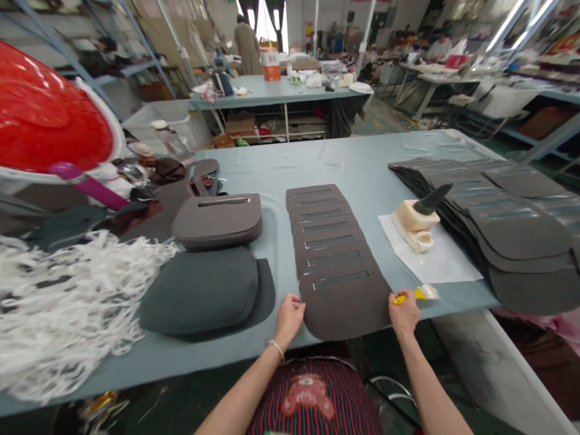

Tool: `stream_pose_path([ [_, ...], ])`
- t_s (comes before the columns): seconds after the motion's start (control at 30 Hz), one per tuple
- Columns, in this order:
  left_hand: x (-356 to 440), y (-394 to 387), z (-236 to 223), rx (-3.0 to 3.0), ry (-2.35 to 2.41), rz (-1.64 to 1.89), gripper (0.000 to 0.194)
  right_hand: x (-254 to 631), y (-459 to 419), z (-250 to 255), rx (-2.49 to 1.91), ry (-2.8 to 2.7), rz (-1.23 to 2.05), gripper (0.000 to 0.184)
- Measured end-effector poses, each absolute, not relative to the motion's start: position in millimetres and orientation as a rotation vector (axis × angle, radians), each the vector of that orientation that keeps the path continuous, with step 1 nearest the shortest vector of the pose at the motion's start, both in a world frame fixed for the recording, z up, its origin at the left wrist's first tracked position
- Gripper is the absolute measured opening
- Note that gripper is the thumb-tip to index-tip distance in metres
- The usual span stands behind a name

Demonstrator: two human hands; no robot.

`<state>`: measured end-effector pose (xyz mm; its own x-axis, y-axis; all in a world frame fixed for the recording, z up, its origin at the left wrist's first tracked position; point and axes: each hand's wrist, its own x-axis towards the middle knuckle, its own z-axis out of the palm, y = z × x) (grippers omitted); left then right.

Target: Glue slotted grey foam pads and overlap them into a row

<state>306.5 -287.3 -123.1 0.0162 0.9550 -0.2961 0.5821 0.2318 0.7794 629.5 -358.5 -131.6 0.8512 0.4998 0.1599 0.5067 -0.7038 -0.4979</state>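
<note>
In front of me several brown fabric panels (344,308) lie overlapped in a column. Each has a narrow slot framed by white marks. My left hand (290,315) is closed at the left edge of the nearest panel, its fingertips pinching that edge. My right hand (405,311) grips a yellow-handled brush (419,294), bristles pointing right, while its fingers touch the panel's right edge. Behind the brush, a cream glue bottle (413,220) with a dark nozzle lies on a white sheet (453,266).
Dark panels (521,223) are piled at the right. On the left sit a stack of slotted panels (217,223), dark green rounded pieces (202,293) and a heap of white strips (67,302). A red basin (49,115) stands behind them. Another worktable (272,93) is farther back.
</note>
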Motion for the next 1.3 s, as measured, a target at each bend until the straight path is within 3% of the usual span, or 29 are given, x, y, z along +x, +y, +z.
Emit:
stream_pose_path([
  [1.3, 304.3, -282.4, -113.3, 1.428, 1.74, 0.523, 0.017, 622.0, -354.0, -126.4, -2.68, -0.839, -0.034, 0.017],
])
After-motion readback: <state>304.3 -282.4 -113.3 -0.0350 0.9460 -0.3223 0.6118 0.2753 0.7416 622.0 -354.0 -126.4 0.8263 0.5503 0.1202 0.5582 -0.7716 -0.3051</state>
